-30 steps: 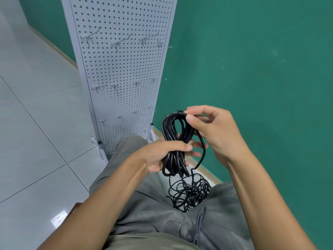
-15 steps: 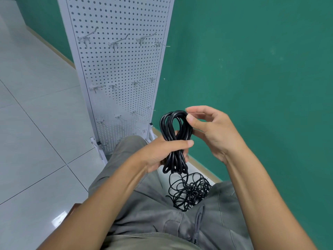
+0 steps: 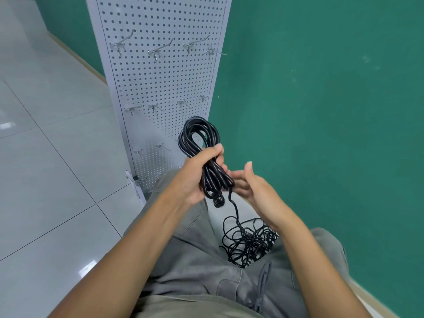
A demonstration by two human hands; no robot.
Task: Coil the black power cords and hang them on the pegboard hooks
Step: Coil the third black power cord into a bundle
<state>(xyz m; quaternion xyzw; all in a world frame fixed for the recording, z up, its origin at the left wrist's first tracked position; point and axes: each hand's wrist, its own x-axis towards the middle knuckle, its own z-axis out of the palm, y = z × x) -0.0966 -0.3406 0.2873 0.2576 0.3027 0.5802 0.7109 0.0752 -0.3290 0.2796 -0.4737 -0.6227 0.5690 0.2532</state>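
My left hand (image 3: 195, 177) grips the middle of a coiled black power cord (image 3: 198, 136), its loop standing up above my fist. A plug end hangs just below the fist. The cord's loose tail runs down to a tangled black heap (image 3: 249, 241) on the floor between my knees. My right hand (image 3: 254, 189) is just right of the coil, fingers fairly straight; whether it touches the cord I cannot tell. The white pegboard (image 3: 160, 83) stands in front of me with bare metal hooks (image 3: 158, 50) in rows.
A green wall (image 3: 321, 111) runs along the right, close to the pegboard's right edge. Pale floor tiles (image 3: 46, 157) spread to the left. The pegboard's foot bracket (image 3: 134, 182) sticks out near my left knee. My grey trousers fill the bottom of the view.
My right hand has let go of the loop's top and dropped lower, beside the coil's bottom. The left hand has raised the coil and tilted it towards the pegboard.
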